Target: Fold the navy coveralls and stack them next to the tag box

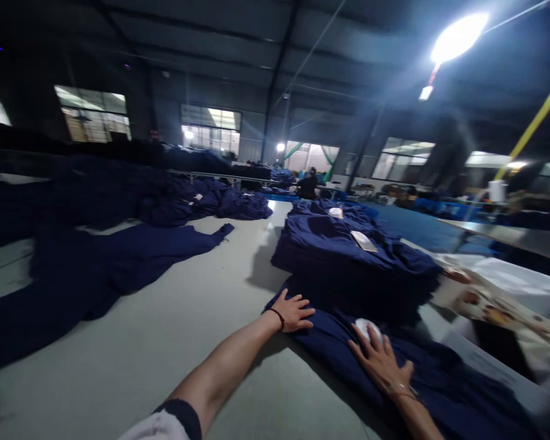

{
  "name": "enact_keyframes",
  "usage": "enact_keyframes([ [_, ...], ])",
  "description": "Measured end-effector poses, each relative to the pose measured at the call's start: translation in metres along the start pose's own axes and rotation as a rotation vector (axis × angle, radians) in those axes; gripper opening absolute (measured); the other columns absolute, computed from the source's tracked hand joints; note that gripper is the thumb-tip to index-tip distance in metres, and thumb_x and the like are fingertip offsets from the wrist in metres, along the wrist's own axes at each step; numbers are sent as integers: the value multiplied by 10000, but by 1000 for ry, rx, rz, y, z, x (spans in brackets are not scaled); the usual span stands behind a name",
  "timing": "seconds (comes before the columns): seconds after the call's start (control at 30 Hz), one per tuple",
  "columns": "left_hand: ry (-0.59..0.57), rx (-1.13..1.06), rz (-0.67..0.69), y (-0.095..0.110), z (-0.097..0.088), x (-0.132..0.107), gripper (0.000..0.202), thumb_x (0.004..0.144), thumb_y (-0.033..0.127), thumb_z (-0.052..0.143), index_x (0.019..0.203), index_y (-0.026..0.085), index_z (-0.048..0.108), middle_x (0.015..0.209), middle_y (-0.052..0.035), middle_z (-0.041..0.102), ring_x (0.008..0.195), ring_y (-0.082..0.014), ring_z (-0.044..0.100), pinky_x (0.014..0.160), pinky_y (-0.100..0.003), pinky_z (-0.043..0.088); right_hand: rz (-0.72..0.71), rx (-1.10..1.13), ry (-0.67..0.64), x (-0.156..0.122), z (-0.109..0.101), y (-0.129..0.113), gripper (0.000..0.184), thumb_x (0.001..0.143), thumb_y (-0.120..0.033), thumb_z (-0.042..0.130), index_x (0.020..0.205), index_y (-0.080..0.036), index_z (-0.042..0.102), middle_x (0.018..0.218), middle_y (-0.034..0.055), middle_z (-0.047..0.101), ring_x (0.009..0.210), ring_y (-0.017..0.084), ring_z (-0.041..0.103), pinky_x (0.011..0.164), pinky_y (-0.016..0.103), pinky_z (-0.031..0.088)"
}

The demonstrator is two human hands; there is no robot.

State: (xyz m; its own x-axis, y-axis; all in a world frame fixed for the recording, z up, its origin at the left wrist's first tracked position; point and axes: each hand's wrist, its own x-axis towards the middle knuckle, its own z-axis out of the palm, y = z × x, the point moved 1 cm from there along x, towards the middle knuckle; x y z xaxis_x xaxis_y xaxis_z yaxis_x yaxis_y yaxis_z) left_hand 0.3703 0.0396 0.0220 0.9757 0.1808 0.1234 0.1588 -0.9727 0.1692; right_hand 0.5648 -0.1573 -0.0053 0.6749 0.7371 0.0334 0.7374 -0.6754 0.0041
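A dark navy garment lies spread on the grey table in front of me. My left hand rests flat on its far left edge, fingers stretched out, a dark band on the wrist. My right hand lies flat on the cloth further right, fingers spread, its fingertips at a small white label. Just behind both hands stands a tall stack of folded navy garments with a white tag on top.
Loose navy garments sprawl over the table's left half, with more heaps behind. A white box with printed pictures sits at the right. A person in dark clothes is far back. Bright lamp overhead.
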Motion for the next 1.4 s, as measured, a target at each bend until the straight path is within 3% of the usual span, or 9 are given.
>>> enact_keyframes([
  [0.13, 33, 40, -63, -31, -14, -35, 532, 947, 560, 269, 1410, 315, 359, 1504, -59, 321, 1376, -297, 250, 1033, -646, 196, -95, -7, 168, 15, -5, -26, 587, 831, -586, 349, 1400, -443, 330, 1538, -1, 236, 1416, 318, 124, 1051, 687, 97],
  [0.3, 55, 75, -211, -75, -32, -94, 544, 954, 539, 272, 1435, 289, 320, 1512, -69, 303, 1376, -290, 251, 1042, -597, 233, -342, 15, 227, 14, -17, -136, 534, 886, -524, 245, 1412, -445, 284, 1548, -44, 192, 1433, 252, 58, 1051, 696, 50],
  [0.6, 13, 174, -641, -169, -56, -252, 512, 935, 456, 390, 1416, 283, 352, 1500, -70, 330, 1382, -253, 252, 1097, -524, 179, -752, 130, 5, -37, -24, -348, 486, 926, -492, 248, 1381, -393, 386, 1535, -13, 238, 1424, 254, 123, 1062, 680, 48],
  [0.73, 49, 256, -921, -202, -70, -321, 504, 889, 300, 486, 1385, 313, 395, 1484, -6, 367, 1386, -214, 247, 1124, -456, 163, -874, 181, -74, -59, -22, -407, 481, 929, -498, 251, 1376, -394, 393, 1536, -25, 241, 1426, 254, 108, 1077, 659, 65],
  [0.87, 120, 274, -1103, -221, -81, -362, 503, 884, 148, 420, 1377, 246, 415, 1456, -89, 397, 1333, -265, 344, 1065, -480, 265, -900, 216, -129, -75, -13, -435, 464, 933, -455, 264, 1384, -411, 368, 1533, -30, 253, 1420, 265, 134, 1053, 684, 111],
  [0.97, 173, 258, -1182, -226, -87, -368, 419, 905, 110, 346, 1268, 216, 526, 1308, -127, 532, 1185, -249, 499, 953, -407, 389, -882, 235, -121, -79, -8, -439, 467, 930, -432, 290, 1393, -413, 346, 1537, -22, 243, 1417, 273, 141, 1040, 703, 86],
  [1.1, 259, 207, -1213, -227, -101, -347, 249, 916, 165, 417, 1042, 205, 628, 1098, -97, 638, 1051, -208, 571, 877, -306, 410, -892, 277, -169, -77, -10, -437, 455, 924, -435, 313, 1374, -423, 375, 1531, -23, 258, 1415, 273, 148, 1035, 707, 74],
  [1.27, 414, 127, -1179, -219, -139, -308, 282, 974, 254, 334, 1094, 201, 584, 1072, -87, 662, 977, -187, 608, 780, -257, 417, -865, 342, -219, -73, -11, -440, 442, 920, -457, 312, 1346, -413, 424, 1523, -19, 277, 1412, 264, 156, 1035, 707, 24],
  [1.4, 475, 58, -1056, -195, -163, -278, 321, 977, 272, 312, 1023, 194, 621, 1063, -73, 671, 963, -179, 606, 767, -242, 408, -714, 754, -322, -64, -14, -446, 497, 913, -485, 328, 1383, -339, 400, 1421, 40, 458, 1364, 251, 300, 1096, 607, 88],
])
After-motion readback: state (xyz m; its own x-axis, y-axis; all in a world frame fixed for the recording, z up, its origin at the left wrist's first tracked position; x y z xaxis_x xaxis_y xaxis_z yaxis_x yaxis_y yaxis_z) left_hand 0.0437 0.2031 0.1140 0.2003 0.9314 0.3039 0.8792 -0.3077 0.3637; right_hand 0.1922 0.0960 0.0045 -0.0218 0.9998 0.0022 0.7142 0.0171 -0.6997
